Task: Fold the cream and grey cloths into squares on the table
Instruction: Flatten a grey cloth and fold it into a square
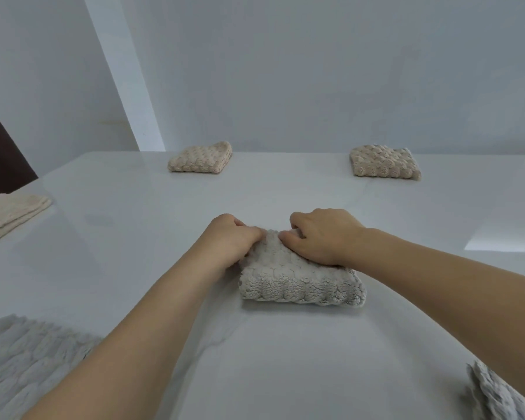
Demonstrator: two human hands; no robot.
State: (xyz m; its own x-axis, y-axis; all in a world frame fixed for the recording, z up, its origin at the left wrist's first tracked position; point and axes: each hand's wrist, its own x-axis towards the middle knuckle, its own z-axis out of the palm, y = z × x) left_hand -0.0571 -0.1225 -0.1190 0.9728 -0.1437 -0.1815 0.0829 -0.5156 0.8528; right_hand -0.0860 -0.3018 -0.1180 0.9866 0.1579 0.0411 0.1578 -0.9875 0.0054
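Grey cloth (pixel 300 281), folded thick, lies mid-counter toward the near edge; left hand (pixel 229 242) and right hand (pixel 322 237) pinch its far edge, probably to square the fold.

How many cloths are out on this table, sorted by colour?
Cream: 3, two folded cream cloths at the far edge and a cream cloth at the left edge.
Grey: 3, the folded grey cloth gripped by the left hand and right hand, one grey cloth near left, one near right, partly cut off.
Total: 6
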